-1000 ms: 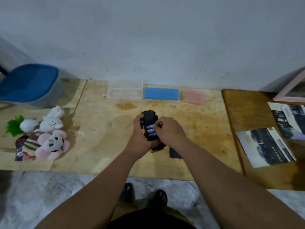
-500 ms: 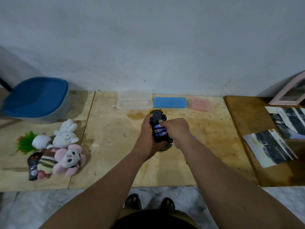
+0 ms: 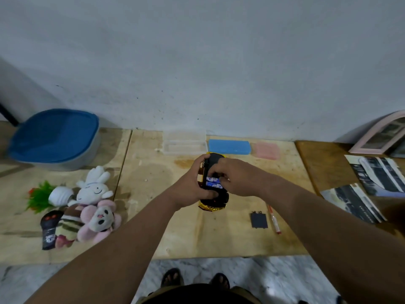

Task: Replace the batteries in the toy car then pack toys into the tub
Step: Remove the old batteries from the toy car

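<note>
Above the middle of the table [image 3: 166, 238], the left hand [image 3: 192, 189] grips the upturned toy car [image 3: 213, 199]. The right hand [image 3: 238, 179] pinches the blue batteries [image 3: 213, 182] in its open compartment.

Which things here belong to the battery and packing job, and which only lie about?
For the job:
- toy car, gripped by left hand
- batteries, under right hand
- battery cover
- screwdriver
- plush toys
- tub, lid on

Lying about:
- photos
- pink frame
- plastic cases
</note>
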